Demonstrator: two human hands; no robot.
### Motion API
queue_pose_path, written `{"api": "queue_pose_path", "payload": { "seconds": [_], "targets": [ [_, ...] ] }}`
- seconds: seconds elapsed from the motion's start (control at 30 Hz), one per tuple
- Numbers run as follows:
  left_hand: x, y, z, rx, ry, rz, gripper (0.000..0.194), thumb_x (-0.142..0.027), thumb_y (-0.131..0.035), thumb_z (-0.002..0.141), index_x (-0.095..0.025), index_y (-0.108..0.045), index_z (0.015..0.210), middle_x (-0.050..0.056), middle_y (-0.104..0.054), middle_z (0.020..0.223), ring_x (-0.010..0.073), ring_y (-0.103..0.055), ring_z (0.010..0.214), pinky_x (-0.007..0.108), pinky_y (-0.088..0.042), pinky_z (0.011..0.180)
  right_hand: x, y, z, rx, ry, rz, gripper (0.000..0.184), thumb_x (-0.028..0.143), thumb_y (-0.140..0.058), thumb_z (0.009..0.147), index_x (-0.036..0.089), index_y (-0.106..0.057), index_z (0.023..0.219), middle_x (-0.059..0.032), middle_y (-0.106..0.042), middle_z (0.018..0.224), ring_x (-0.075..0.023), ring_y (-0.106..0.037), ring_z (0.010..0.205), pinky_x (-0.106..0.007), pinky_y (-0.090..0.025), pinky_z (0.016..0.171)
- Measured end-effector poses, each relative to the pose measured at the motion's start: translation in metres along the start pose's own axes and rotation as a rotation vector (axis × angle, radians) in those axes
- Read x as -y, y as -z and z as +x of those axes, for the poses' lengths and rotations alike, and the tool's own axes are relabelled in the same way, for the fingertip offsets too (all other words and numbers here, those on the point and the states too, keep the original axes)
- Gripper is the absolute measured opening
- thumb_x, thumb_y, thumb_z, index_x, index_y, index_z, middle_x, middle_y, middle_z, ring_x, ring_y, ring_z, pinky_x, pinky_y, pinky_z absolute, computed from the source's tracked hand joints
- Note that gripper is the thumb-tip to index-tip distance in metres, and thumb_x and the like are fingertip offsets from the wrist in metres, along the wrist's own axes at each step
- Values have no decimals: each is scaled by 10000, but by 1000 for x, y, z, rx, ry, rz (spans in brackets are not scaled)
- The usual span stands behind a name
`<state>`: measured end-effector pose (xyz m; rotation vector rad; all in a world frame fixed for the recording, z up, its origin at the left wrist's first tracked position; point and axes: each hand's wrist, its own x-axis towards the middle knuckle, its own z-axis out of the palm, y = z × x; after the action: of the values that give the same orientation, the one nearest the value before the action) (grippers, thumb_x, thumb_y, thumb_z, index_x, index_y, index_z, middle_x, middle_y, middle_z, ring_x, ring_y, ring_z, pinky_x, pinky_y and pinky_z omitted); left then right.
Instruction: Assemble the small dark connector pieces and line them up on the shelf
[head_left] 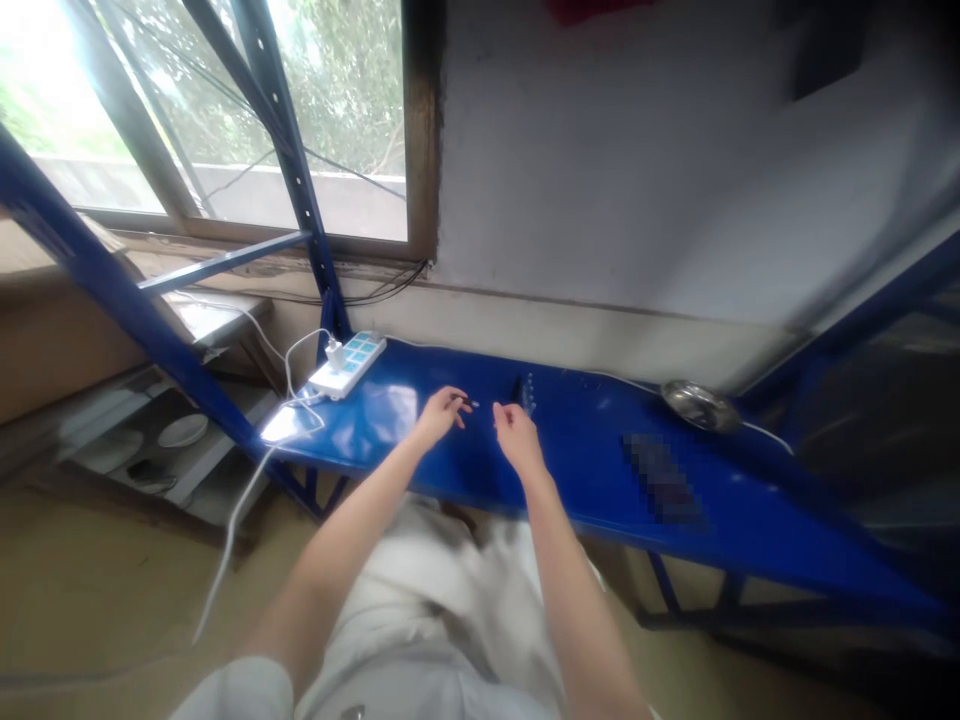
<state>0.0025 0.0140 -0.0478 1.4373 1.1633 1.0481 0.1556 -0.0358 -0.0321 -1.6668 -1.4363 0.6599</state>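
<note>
Both my hands rest over the blue metal shelf (600, 450) in front of me. My left hand (442, 412) pinches a small dark object (470, 403) with a pale tip between thumb and fingers. My right hand (516, 436) is closed in a pinch just to the right; what it holds is too small to make out. A small dark and clear item (525, 392) lies on the shelf just beyond my right hand.
A white power strip (349, 363) with a plugged-in charger and white cable (289, 380) lies at the shelf's left end. A metal bowl (699, 404) sits at the back right. Blue rack uprights (285, 130) cross a window. Plates (182, 431) lie low at left.
</note>
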Motion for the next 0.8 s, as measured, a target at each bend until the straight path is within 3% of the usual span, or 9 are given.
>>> {"api": "queue_pose_path", "payload": {
  "seconds": [0.13,0.23,0.37,0.53,0.67,0.8],
  "targets": [
    [-17,-8,-25,50,-107,-134,157,-217,-460,837,-134,-512,961,43,-639,782,57,-550,454,181,-406,481,12,-7,-4,38,-70,26,536,632,-251,815,195,-529,677,-59,-614,695,-179,-549,642,-270,-390,592],
    [-30,-9,-38,49,-153,-180,202,-266,-496,821,-137,-520,974,37,-641,776,56,-547,447,180,-402,473,24,-9,-10,14,-17,154,562,649,-223,811,194,-488,614,-36,-566,625,-160,-512,600,-255,-368,564],
    [-49,-6,-51,23,-164,-222,242,-316,-529,800,-138,-532,964,30,-644,759,63,-550,448,184,-395,469,37,-7,-17,-45,68,304,487,621,-327,804,197,-435,589,12,-474,545,-121,-440,528,-239,-349,522],
    [-66,-3,-63,-62,-125,-288,288,-371,-557,780,-130,-548,938,31,-649,735,65,-543,435,186,-373,457,46,1,-25,10,148,390,375,540,-404,817,203,-459,660,48,-437,526,-95,-400,474,-225,-344,481],
    [-68,0,-65,-120,-122,-303,326,-385,-603,745,-120,-563,929,42,-656,720,67,-539,436,189,-367,451,45,5,-27,102,198,481,269,468,-470,809,201,-504,800,37,-519,620,-91,-466,496,-230,-400,512],
    [-66,1,-64,-121,-123,-314,348,-382,-636,715,-119,-575,936,43,-660,717,67,-538,440,185,-365,448,41,5,-27,96,245,532,259,437,-495,803,202,-506,911,0,-589,748,-100,-524,552,-255,-447,572]
  ]
}}
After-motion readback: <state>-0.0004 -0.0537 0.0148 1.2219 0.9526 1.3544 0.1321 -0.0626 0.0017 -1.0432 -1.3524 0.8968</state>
